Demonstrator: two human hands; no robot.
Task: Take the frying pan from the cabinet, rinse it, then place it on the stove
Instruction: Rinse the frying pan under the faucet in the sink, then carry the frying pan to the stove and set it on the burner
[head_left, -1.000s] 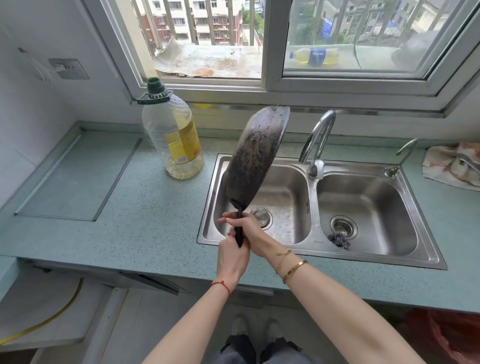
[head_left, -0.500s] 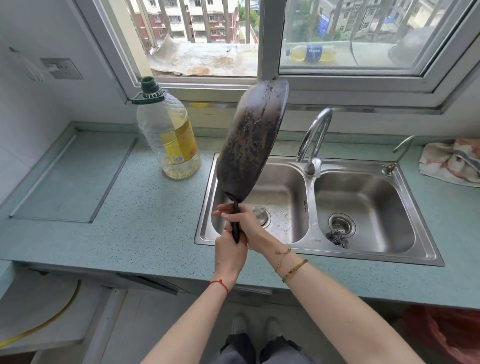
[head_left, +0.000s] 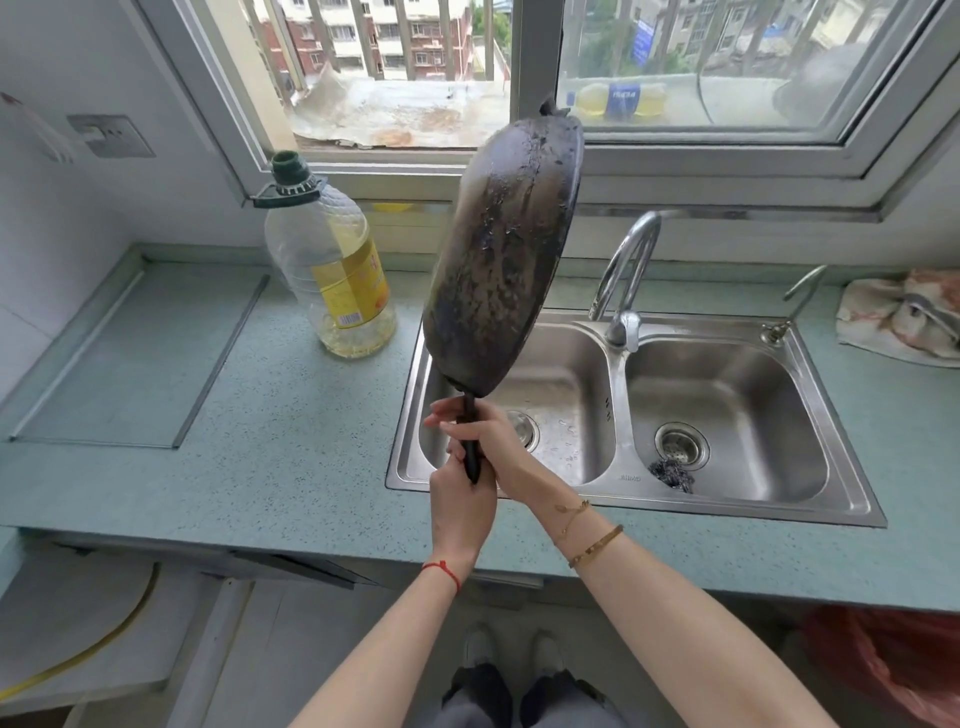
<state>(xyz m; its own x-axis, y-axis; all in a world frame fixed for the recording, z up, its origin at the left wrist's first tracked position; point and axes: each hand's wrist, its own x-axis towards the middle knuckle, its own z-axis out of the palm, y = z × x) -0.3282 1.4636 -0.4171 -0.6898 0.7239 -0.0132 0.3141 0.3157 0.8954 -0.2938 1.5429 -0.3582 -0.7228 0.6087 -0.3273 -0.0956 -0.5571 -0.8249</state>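
One frying pan (head_left: 503, 249) — near-upright, above right hand (head_left: 491, 444)

Blackened frying pan (head_left: 498, 260) upright, handle down, above the left basin of the double stainless-steel sink (head_left: 753, 512).
Left hand (head_left: 462, 504) below right hand (head_left: 493, 441) on its handle; clear plastic oil bottle (head_left: 332, 270) left, on the counter (head_left: 260, 441); curved metal tap (head_left: 623, 280) behind.

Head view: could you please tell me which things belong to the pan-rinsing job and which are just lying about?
Job: frying pan, gripped at its handle by left hand and right hand; sink; faucet.
Lying about: oil bottle; cloth; steel scourer in the right basin; soda bottle outside the window.
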